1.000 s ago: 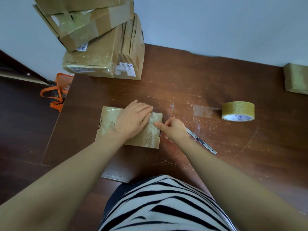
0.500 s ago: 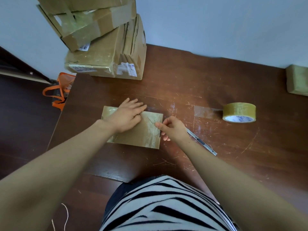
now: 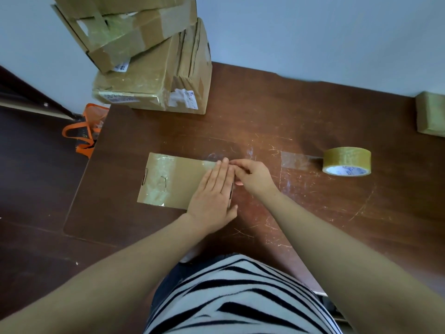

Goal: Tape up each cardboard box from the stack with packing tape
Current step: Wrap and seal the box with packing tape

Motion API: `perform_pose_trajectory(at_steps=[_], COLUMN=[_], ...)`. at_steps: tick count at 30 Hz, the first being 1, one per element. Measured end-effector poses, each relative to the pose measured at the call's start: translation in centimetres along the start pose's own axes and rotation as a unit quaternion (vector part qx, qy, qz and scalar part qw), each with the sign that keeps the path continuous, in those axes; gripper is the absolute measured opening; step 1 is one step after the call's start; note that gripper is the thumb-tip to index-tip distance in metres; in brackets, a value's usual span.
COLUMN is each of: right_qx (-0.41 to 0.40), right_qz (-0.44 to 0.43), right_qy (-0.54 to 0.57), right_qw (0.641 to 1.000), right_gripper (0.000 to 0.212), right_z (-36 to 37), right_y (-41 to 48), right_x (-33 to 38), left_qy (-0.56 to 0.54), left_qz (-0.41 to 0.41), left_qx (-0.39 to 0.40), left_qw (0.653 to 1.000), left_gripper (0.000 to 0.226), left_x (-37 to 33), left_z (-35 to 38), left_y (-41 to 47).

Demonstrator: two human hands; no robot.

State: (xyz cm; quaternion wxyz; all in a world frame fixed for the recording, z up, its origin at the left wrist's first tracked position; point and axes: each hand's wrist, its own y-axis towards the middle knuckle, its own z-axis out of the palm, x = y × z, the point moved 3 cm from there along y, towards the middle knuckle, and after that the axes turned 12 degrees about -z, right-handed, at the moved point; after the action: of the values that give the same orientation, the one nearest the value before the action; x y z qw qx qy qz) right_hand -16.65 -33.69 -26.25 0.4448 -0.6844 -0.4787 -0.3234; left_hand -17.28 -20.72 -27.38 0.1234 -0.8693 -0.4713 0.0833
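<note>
Orange straps of a bag (image 3: 84, 133) poke up from the floor, far left of my fingers. Beyond them, up and to the left, sits the stack of cardboard boxes (image 3: 149, 75); its top is cut off, so I can't say how many are waiting. Right under my fingers is the flat box (image 3: 173, 182), lying on the brown table (image 3: 289, 116) with glossy tape across its left end. My left hand (image 3: 214, 196) is spread flat on its right end, fingers straight and together, pressing down, which I reckon pins the box and smooths the tape. My right hand (image 3: 252, 174) meets those fingertips at the box's far right corner, fingers curled and bunched. Whether they pinch a tape end or only rub it down I cannot tell, because the tape is clear and both hands cover that edge. Right of my fingers a loose strip (image 3: 292, 160) lies on the table, running to the tape roll (image 3: 346, 161), parked within reach for the next pull. Far right, a small taped box (image 3: 431, 114) is partly cut off.
</note>
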Motion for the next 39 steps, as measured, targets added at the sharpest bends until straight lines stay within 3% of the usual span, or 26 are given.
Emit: perform_pose_trajectory(at_steps=[4,7,11,14,16,23,34,39], right_qx=[-0.004,-0.004,0.001,-0.010,-0.009,-0.009,-0.010,-0.010], right_qz=[0.009,0.025,0.012,0.026,0.045,0.056,0.097,0.111], right_qy=[0.014,0.047,0.006,0.024,0.052,0.056,0.179,0.176], right_qw=[1.000,0.999,1.000,0.999,0.998,0.997,0.979,0.978], right_gripper=[0.025,0.025,0.025,0.025,0.025,0.025,0.025,0.024], right_z=[0.2,0.0,0.1,0.2,0.4,0.4,0.0,0.1], right_y=[0.1,0.3,0.3,0.2,0.1,0.4,0.2,0.3], right_x=[-0.3,-0.4,-0.3,-0.2,-0.3,-0.4,0.0,-0.3], left_qy=[-0.015,-0.006,-0.019,-0.066,-0.028,0.008,-0.020,-0.015], left_qz=[-0.013,0.046,0.080,-0.041,-0.078,-0.056,0.041,0.043], left_qx=[0.008,0.013,-0.020,-0.059,-0.045,-0.030,-0.058,-0.070], left_qw=[1.000,0.999,0.996,0.995,0.996,0.998,0.997,0.997], left_gripper=[0.075,0.077,0.085,0.077,0.070,0.059,0.066,0.064], left_x=[0.2,0.3,1.8,4.4,5.1,4.5,0.3,-0.4], left_z=[0.3,0.5,-0.8,-2.3,-2.0,-2.2,0.1,0.5], left_y=[-0.8,-1.6,-1.6,1.3,2.4,3.2,-1.2,-2.1])
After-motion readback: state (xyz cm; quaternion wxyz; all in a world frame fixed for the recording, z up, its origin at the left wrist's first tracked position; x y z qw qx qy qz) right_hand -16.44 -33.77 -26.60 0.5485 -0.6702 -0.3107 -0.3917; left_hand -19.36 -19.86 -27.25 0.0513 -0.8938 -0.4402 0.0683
